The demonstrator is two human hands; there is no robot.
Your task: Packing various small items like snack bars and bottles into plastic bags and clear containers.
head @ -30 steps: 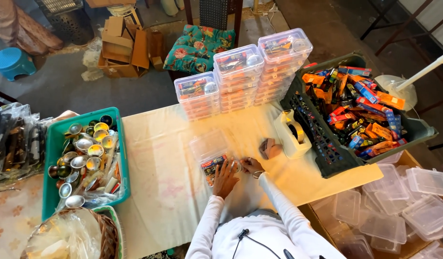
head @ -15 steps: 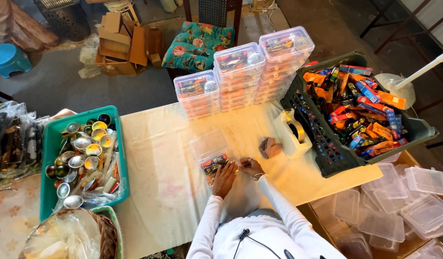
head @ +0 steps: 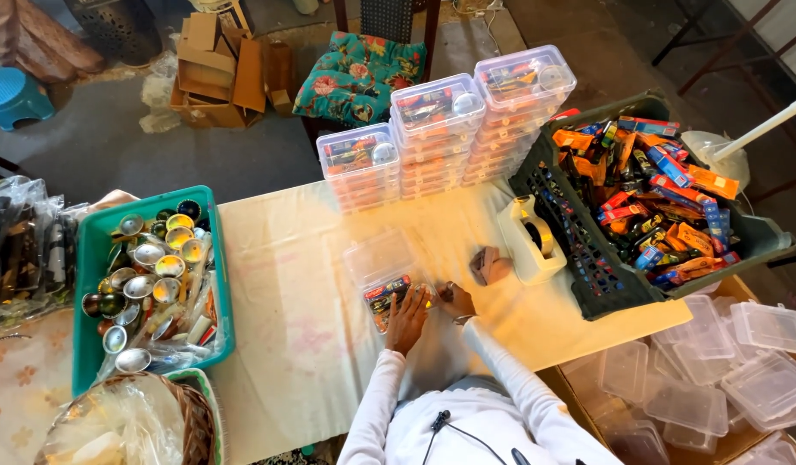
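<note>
A small clear plastic box (head: 382, 297) lies open on the cream-covered table (head: 286, 344), with colourful packets inside and its lid (head: 376, 257) folded back. My left hand (head: 407, 320) rests on the box's near right corner with its fingers spread. Just right of the box, my right hand (head: 457, 300) has its fingers curled around a small round item (head: 425, 294) at the box's edge. Both sleeves are white.
Three stacks of filled clear boxes (head: 441, 129) stand at the table's far side. A white tape dispenser (head: 530, 238) and a dark crate of colourful packets (head: 648, 202) are on the right. A green tray of small metal cups (head: 148, 275) sits left, with empty boxes (head: 717, 379) lower right.
Both hands have stayed at the small open box, shifting only slightly. Nothing else on the table has moved.
</note>
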